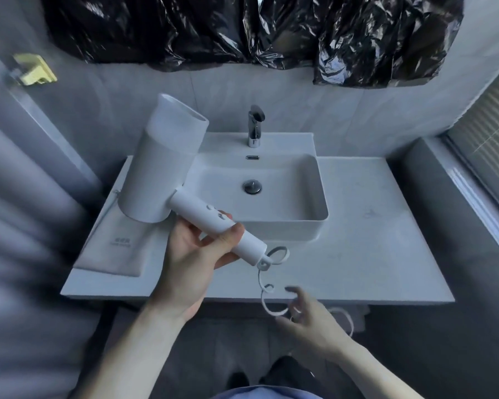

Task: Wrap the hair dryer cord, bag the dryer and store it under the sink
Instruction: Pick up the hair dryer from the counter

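Observation:
My left hand (193, 254) grips the handle of a white hair dryer (162, 165), held up over the left side of the vanity with the nozzle pointing up and away. Its white cord (267, 302) curls down from the handle's end past the counter's front edge. My right hand (306, 315) is at the cord's lower loop with its fingers spread and curled around it; it is blurred, so whether it grips the cord is unclear. A pale grey drawstring bag (113, 249) lies flat on the counter's left, partly behind the dryer.
A white rectangular basin (317, 197) with a chrome faucet (255, 125) sits mid-counter. The white countertop (372, 240) extends to the right. Black plastic sheeting (242, 27) covers the wall above. A window with blinds (490, 133) is at the right. The area under the sink is dark.

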Action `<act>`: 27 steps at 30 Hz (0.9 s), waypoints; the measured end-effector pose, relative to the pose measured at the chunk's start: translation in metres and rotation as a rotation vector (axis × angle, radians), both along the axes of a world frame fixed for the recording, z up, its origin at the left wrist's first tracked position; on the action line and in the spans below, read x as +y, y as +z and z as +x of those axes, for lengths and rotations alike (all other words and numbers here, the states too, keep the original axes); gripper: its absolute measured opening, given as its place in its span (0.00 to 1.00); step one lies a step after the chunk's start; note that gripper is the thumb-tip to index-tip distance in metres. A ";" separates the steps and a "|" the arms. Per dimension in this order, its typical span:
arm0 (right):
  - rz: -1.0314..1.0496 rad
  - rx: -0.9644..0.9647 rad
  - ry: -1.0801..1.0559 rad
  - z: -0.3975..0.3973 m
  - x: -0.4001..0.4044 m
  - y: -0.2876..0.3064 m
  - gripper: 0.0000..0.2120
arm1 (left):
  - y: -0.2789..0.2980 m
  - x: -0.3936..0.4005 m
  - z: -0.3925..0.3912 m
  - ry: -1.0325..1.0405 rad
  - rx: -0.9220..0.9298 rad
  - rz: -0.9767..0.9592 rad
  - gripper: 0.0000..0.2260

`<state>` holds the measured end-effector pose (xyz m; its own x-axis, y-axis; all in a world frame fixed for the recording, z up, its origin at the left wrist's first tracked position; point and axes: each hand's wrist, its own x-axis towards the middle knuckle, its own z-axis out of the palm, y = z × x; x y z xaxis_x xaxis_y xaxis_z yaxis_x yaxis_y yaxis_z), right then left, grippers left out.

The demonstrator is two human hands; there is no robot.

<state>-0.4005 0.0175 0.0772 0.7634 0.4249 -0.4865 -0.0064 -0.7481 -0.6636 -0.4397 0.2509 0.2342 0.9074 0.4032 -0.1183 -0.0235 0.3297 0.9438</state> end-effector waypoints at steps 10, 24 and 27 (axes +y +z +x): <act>0.501 -0.145 0.033 -0.006 0.000 0.108 0.11 | -0.015 -0.052 -0.019 0.055 0.079 0.122 0.18; 0.511 -0.055 0.185 -0.028 0.019 0.110 0.17 | -0.035 -0.034 -0.060 -0.069 0.223 0.103 0.21; 0.532 -0.027 0.091 -0.031 0.028 0.116 0.17 | -0.037 0.001 -0.076 -0.154 0.302 0.166 0.23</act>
<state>-0.4311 0.0458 0.1931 0.7212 0.6723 -0.1670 0.0646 -0.3053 -0.9501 -0.5158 0.2524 0.1969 0.8933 0.3010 -0.3339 0.3016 0.1495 0.9416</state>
